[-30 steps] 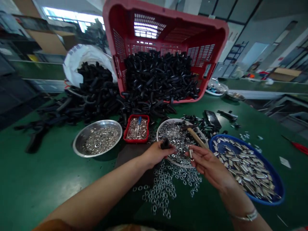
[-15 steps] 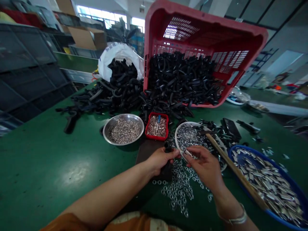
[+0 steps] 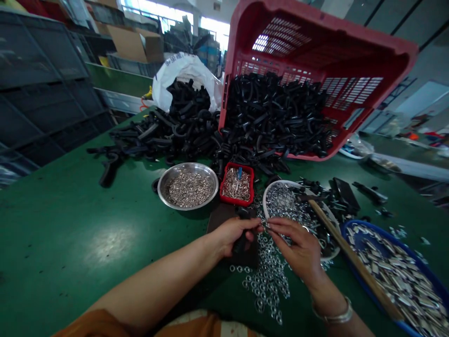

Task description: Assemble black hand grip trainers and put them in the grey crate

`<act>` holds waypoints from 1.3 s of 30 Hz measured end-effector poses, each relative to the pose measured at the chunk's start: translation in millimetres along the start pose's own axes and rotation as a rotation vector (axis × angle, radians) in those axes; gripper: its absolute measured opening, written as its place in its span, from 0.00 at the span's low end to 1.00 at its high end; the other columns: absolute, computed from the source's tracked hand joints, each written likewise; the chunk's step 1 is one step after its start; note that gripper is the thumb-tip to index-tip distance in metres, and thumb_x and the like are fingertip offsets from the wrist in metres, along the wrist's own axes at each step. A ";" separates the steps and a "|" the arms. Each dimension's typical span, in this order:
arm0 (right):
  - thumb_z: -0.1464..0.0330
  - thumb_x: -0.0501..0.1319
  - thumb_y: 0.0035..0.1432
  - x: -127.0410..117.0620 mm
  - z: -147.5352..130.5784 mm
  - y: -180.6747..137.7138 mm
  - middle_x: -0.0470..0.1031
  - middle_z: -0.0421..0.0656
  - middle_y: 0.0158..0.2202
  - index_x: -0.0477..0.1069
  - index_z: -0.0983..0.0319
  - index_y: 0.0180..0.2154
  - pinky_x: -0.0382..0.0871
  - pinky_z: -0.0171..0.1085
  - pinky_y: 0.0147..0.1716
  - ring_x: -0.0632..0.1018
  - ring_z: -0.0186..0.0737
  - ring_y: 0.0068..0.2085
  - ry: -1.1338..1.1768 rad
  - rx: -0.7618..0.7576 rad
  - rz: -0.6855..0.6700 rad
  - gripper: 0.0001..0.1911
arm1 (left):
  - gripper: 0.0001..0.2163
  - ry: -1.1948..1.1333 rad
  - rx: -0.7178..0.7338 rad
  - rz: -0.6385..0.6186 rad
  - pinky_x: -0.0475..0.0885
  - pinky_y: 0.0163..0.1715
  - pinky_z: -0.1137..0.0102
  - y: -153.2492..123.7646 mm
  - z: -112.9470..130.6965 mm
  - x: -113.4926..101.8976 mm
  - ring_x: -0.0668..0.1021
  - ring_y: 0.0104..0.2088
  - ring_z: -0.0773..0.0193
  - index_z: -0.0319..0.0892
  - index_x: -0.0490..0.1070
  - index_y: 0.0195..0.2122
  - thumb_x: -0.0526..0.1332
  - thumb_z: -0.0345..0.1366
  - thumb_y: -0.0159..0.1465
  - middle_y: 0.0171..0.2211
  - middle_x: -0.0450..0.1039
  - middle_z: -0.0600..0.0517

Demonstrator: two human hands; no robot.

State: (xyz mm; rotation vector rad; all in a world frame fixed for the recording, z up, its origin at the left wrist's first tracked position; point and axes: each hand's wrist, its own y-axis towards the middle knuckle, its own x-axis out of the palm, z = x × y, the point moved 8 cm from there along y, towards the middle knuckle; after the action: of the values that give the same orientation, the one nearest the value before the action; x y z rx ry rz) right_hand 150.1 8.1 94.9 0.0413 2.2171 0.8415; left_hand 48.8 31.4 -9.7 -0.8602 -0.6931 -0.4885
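Observation:
My left hand [image 3: 234,232] is closed around a small black plastic part [image 3: 242,242] over a dark mat [image 3: 224,222]. My right hand [image 3: 296,248] pinches a small metal piece [image 3: 266,226] and holds it against the black part, fingertips touching the left hand. Both hands hover above loose silver washers [image 3: 263,276] scattered on the green table. A white bowl of washers [image 3: 284,199] sits just beyond the right hand, with a wooden-handled tool [image 3: 351,257] resting across it.
A tipped red crate [image 3: 351,51] spills black plastic parts [image 3: 273,117] across the table's back. A steel bowl [image 3: 187,186] and a small red tray [image 3: 237,185] hold metal bits. A blue basin [image 3: 354,231] of metal pieces stands at the right. A white sack [image 3: 185,70] lies behind.
My hands have come together: the right hand brought its metal piece to the black part in the left. The camera view has swung left and down.

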 end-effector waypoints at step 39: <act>0.66 0.61 0.52 28.7 3.1 15.9 0.76 0.42 0.35 0.66 0.58 0.38 0.72 0.40 0.40 0.77 0.39 0.38 0.665 0.487 -0.064 0.10 | 0.13 0.353 0.117 0.170 0.70 0.21 0.71 -9.0 -16.7 -11.6 0.64 0.21 0.72 0.41 0.60 0.38 0.61 0.35 0.53 0.21 0.58 0.59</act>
State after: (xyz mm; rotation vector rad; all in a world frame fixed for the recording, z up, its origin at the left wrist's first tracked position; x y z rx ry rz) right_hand 128.1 30.2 84.2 -0.0892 2.9874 0.2702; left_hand 41.0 14.1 -21.1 -0.6928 -0.3182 -0.4279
